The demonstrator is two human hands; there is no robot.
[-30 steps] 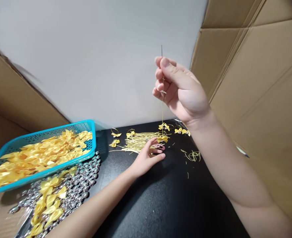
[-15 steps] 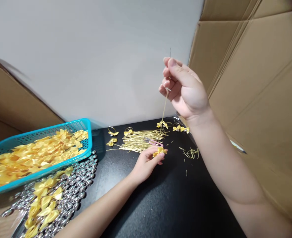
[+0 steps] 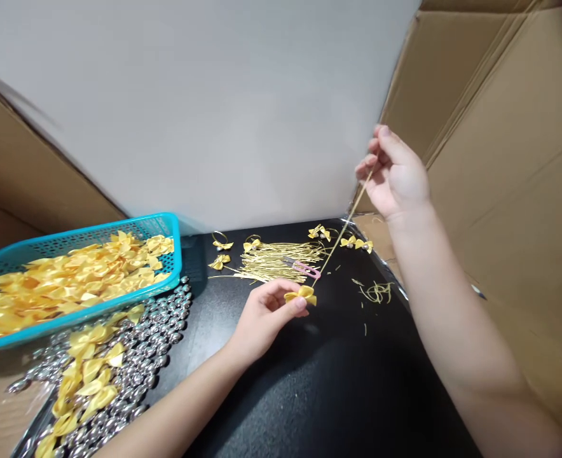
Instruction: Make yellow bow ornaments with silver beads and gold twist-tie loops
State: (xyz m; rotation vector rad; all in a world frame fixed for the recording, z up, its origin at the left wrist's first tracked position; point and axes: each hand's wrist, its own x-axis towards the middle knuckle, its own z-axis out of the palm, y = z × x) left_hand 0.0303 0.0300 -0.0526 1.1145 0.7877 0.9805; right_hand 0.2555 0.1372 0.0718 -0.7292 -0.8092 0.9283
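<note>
My left hand (image 3: 262,315) pinches a small yellow ribbon bow (image 3: 301,295) just above the black table (image 3: 319,381). A taut gold thread (image 3: 342,230) runs from the bow up and to the right. Raised near the cardboard wall, my right hand (image 3: 398,175) is closed on the thread's upper end. Whether a needle is in those fingers is hidden.
A bundle of cut gold threads (image 3: 276,261) with pink-handled scissors (image 3: 304,269) lies at the table's back. Finished bows (image 3: 355,242) and thread scraps (image 3: 376,292) lie nearby. A teal basket (image 3: 166,222) of yellow bows sits left, above silver beads (image 3: 157,343). Cardboard walls (image 3: 500,159) stand on both sides.
My right hand has swung right and slightly down, drawing the thread slanted. My left hand picked a bow off the table and lifted it toward me.
</note>
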